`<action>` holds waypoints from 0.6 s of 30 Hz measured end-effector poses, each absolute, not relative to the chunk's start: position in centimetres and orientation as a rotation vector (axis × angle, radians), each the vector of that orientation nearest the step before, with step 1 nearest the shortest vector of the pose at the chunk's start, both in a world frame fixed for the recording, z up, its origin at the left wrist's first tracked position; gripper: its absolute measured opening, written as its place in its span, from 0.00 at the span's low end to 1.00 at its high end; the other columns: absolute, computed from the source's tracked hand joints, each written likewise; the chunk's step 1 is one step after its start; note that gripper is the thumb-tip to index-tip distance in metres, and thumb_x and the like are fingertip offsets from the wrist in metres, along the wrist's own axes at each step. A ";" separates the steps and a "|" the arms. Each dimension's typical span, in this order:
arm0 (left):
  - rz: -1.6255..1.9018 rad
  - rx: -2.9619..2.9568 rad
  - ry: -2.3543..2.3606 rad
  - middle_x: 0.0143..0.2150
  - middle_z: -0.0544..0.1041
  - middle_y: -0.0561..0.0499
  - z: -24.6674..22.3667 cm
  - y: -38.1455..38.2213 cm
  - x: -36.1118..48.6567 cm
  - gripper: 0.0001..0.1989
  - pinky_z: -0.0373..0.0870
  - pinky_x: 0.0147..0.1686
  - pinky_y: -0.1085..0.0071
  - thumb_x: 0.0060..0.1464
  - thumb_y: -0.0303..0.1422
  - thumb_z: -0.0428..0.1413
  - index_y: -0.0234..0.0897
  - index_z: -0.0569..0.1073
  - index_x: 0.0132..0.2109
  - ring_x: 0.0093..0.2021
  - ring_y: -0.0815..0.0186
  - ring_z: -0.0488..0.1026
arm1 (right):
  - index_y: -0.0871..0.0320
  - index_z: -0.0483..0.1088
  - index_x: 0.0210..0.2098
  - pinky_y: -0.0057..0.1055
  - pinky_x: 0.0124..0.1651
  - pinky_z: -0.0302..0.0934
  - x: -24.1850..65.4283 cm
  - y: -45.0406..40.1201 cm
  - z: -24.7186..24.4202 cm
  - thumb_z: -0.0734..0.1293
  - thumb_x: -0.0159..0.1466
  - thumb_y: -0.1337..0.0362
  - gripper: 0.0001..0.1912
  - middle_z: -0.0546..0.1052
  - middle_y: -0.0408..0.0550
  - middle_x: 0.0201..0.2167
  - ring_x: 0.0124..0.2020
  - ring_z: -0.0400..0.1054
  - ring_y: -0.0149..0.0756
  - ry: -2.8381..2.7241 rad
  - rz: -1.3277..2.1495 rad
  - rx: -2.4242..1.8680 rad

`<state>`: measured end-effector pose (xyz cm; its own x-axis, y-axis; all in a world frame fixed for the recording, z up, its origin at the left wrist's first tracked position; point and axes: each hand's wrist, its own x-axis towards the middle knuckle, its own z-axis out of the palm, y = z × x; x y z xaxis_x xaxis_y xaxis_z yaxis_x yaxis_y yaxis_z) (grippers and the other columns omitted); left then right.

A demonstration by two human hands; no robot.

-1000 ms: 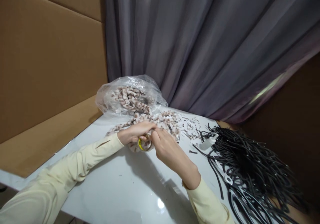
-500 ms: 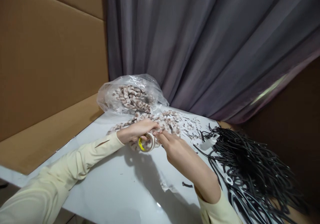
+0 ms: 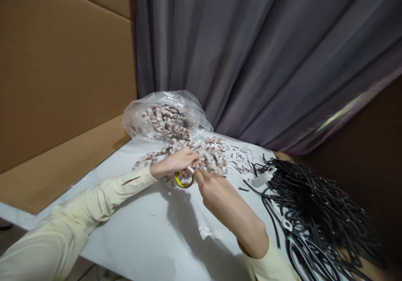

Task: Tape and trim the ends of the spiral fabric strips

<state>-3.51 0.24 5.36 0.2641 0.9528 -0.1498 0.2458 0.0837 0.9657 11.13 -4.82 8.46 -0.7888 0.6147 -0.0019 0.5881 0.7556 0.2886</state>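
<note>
My left hand [image 3: 184, 158] is closed over the top of a roll of tape [image 3: 184, 178] with a yellow inner core, which hangs tilted above the table. Right beside it, my right hand [image 3: 207, 181] has its fingers pinched together at the roll's right edge. Whatever lies in that pinch is too small to make out. Under and behind both hands spreads a heap of fluffy white and brown strips [image 3: 213, 153]. More such strips [image 3: 166, 122] sit in a clear plastic bag [image 3: 135, 119] at the back.
Small scraps [image 3: 240, 159] litter the white table [image 3: 141, 226] behind my right hand. A white squeeze bottle [image 3: 264, 177] leans by a big pile of black cords [image 3: 310, 201]. White-ringed scissors [image 3: 286, 223] lie near the cords. Cardboard [image 3: 65, 76] stands left; a grey curtain [image 3: 220, 50] hangs behind.
The tape roll has turned and now appears flatter between my hands. My right hand and forearm have shifted left, covering a short black piece seen before on the table.
</note>
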 end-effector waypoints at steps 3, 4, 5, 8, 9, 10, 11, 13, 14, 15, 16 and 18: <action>0.794 1.382 1.180 0.19 0.63 0.56 5.3 0.3 -3.5 0.14 0.48 0.09 0.81 0.51 0.32 0.46 0.35 0.60 0.19 0.13 0.77 0.52 | 0.64 0.65 0.34 0.33 0.27 0.58 11.0 -4.8 8.2 0.55 0.57 0.82 0.13 0.72 0.54 0.29 0.25 0.68 0.40 2.858 0.466 0.962; 0.796 1.369 1.174 0.18 0.62 0.57 5.3 0.3 -3.5 0.14 0.47 0.09 0.81 0.51 0.32 0.46 0.35 0.61 0.19 0.13 0.77 0.52 | 0.64 0.65 0.34 0.33 0.27 0.58 11.0 -4.9 8.2 0.55 0.57 0.83 0.13 0.72 0.54 0.28 0.26 0.68 0.41 2.861 0.485 0.957; 0.798 1.359 1.178 0.18 0.60 0.58 5.2 0.3 -3.5 0.13 0.47 0.09 0.80 0.51 0.32 0.46 0.34 0.63 0.20 0.13 0.77 0.51 | 0.64 0.65 0.34 0.34 0.28 0.58 10.9 -5.0 8.1 0.55 0.57 0.83 0.13 0.72 0.54 0.28 0.26 0.68 0.41 2.865 0.502 0.948; 0.801 1.347 1.215 0.16 0.58 0.59 5.2 0.4 -3.5 0.13 0.47 0.09 0.80 0.51 0.33 0.47 0.33 0.65 0.22 0.13 0.77 0.50 | 0.62 0.64 0.30 0.34 0.28 0.57 10.9 -5.3 8.1 0.54 0.58 0.82 0.12 0.71 0.54 0.27 0.25 0.67 0.40 2.894 0.542 0.919; 0.801 1.346 1.224 0.16 0.58 0.59 5.2 0.4 -3.4 0.13 0.47 0.09 0.80 0.51 0.33 0.47 0.33 0.65 0.22 0.13 0.77 0.50 | 0.62 0.63 0.29 0.34 0.27 0.56 10.9 -5.3 8.1 0.54 0.58 0.82 0.12 0.71 0.53 0.26 0.24 0.67 0.39 2.910 0.555 0.908; 0.798 1.344 1.229 0.16 0.57 0.59 5.2 0.4 -3.4 0.12 0.47 0.09 0.80 0.51 0.32 0.46 0.33 0.66 0.23 0.12 0.77 0.50 | 0.62 0.63 0.29 0.33 0.27 0.55 10.9 -5.3 8.1 0.54 0.58 0.82 0.12 0.70 0.53 0.25 0.23 0.66 0.39 2.923 0.567 0.899; 0.793 1.339 1.228 0.16 0.57 0.59 5.3 0.4 -3.4 0.12 0.47 0.09 0.80 0.52 0.32 0.46 0.33 0.66 0.23 0.12 0.77 0.50 | 0.61 0.63 0.28 0.33 0.26 0.54 10.9 -5.3 8.1 0.55 0.58 0.82 0.12 0.70 0.52 0.24 0.23 0.66 0.38 2.930 0.576 0.899; 0.770 1.325 1.212 0.15 0.57 0.59 5.4 0.3 -3.4 0.12 0.46 0.09 0.81 0.52 0.31 0.45 0.33 0.66 0.23 0.11 0.78 0.49 | 0.61 0.62 0.27 0.32 0.23 0.50 10.9 -5.2 8.0 0.56 0.57 0.82 0.12 0.69 0.49 0.22 0.21 0.65 0.37 2.931 0.583 0.903; 0.753 1.315 1.202 0.15 0.57 0.60 5.6 0.2 -3.4 0.12 0.46 0.09 0.81 0.52 0.30 0.45 0.33 0.65 0.23 0.11 0.78 0.48 | 0.60 0.62 0.28 0.31 0.21 0.47 11.0 -5.0 8.0 0.56 0.57 0.82 0.11 0.69 0.48 0.22 0.21 0.65 0.36 2.934 0.579 0.907; 0.735 1.303 1.190 0.14 0.56 0.60 5.7 0.1 -3.4 0.13 0.46 0.09 0.81 0.53 0.29 0.45 0.33 0.64 0.22 0.11 0.78 0.48 | 0.60 0.62 0.28 0.31 0.21 0.44 11.0 -4.9 8.0 0.57 0.57 0.81 0.11 0.69 0.47 0.22 0.20 0.64 0.35 2.944 0.574 0.910; 0.720 1.288 1.178 0.14 0.56 0.60 5.8 -0.1 -3.4 0.13 0.45 0.09 0.81 0.53 0.29 0.45 0.34 0.63 0.21 0.10 0.78 0.49 | 0.60 0.61 0.29 0.31 0.21 0.42 11.1 -4.8 8.0 0.57 0.58 0.80 0.09 0.70 0.47 0.23 0.20 0.64 0.34 2.958 0.572 0.913; 0.686 1.262 1.166 0.13 0.57 0.59 6.1 -0.3 -3.4 0.14 0.45 0.09 0.81 0.53 0.28 0.45 0.34 0.61 0.20 0.10 0.78 0.49 | 0.60 0.61 0.30 0.31 0.21 0.40 11.4 -4.4 7.9 0.58 0.60 0.77 0.07 0.70 0.46 0.23 0.19 0.64 0.33 2.995 0.592 0.914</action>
